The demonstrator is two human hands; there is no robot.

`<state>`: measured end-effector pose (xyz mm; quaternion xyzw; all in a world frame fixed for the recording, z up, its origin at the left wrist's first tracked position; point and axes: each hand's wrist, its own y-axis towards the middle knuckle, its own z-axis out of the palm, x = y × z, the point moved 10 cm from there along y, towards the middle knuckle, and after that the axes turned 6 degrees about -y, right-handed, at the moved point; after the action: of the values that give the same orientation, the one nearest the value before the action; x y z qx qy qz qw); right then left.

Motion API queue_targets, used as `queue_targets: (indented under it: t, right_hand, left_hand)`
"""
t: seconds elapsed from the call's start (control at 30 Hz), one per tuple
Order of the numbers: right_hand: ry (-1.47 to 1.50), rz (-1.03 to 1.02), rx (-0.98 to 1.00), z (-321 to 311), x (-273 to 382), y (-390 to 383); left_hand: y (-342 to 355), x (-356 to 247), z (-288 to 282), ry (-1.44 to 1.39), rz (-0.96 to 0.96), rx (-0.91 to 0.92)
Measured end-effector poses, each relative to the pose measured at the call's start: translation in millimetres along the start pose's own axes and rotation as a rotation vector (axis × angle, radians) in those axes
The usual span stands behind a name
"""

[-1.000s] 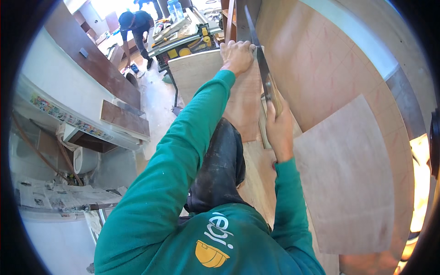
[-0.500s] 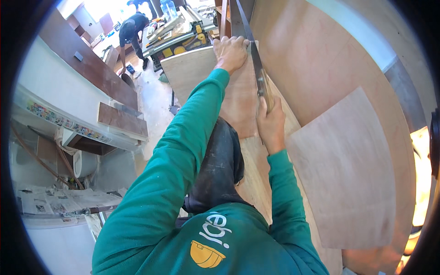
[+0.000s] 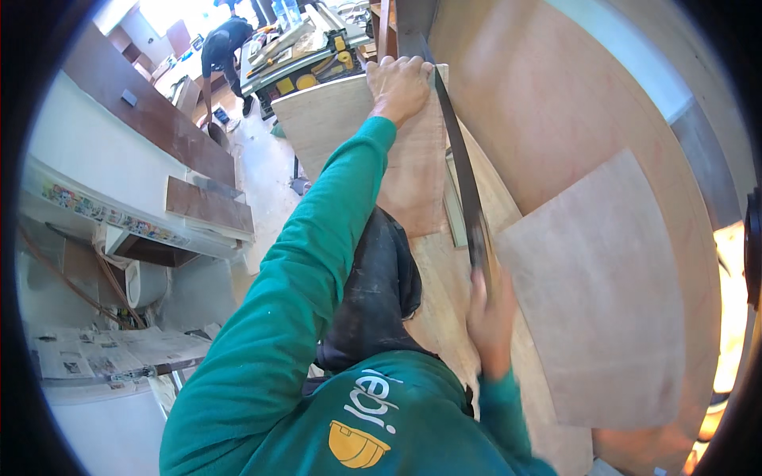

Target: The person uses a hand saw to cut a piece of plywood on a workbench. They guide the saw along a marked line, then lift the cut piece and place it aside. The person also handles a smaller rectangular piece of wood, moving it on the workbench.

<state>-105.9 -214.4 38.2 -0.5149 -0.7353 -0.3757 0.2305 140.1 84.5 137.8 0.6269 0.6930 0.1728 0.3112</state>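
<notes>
My left hand point(image 3: 399, 89) is closed over the far edge of a plywood board point(image 3: 411, 170), its fingers curled past the edge. A hand saw point(image 3: 462, 170) runs along the board's right side, its long dark blade reaching from the far corner back toward me. My right hand point(image 3: 491, 321), smeared by motion, is wrapped round the saw's handle at the near end. My bent knee point(image 3: 385, 266) is up against the board's near part. Whether the blade's teeth are in the wood cannot be made out.
A loose plywood sheet point(image 3: 603, 293) leans against a large wooden panel point(image 3: 516, 103) on the right. Beyond the board stands a cluttered workbench point(image 3: 305, 63) with tools and offcuts. Another person point(image 3: 225, 51) bends down at the far left. Newspaper point(image 3: 103, 345) covers a surface at the left.
My right hand has drawn the saw back toward me, so more of the blade shows on my side of the board. The left hand keeps its hold on the board.
</notes>
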Motion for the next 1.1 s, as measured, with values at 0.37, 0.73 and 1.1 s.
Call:
queue_targets:
  t: [0.37, 0.73, 1.1]
  right_hand:
    - [0.052, -0.07, -0.027, 7.0, 21.5, 48.3]
    - [0.109, -0.008, -0.061, 38.1, 11.8, 105.5]
    - [-0.001, 0.101, 0.051, -30.9, -1.4, -40.7]
  left_hand:
    - [-0.9, 8.8, 4.9, 0.024, -0.029, -0.001]
    - [3.5, -3.6, 5.6, 0.002, 0.006, -0.045]
    - [9.0, 7.6, 13.8, 0.023, -0.044, 0.01]
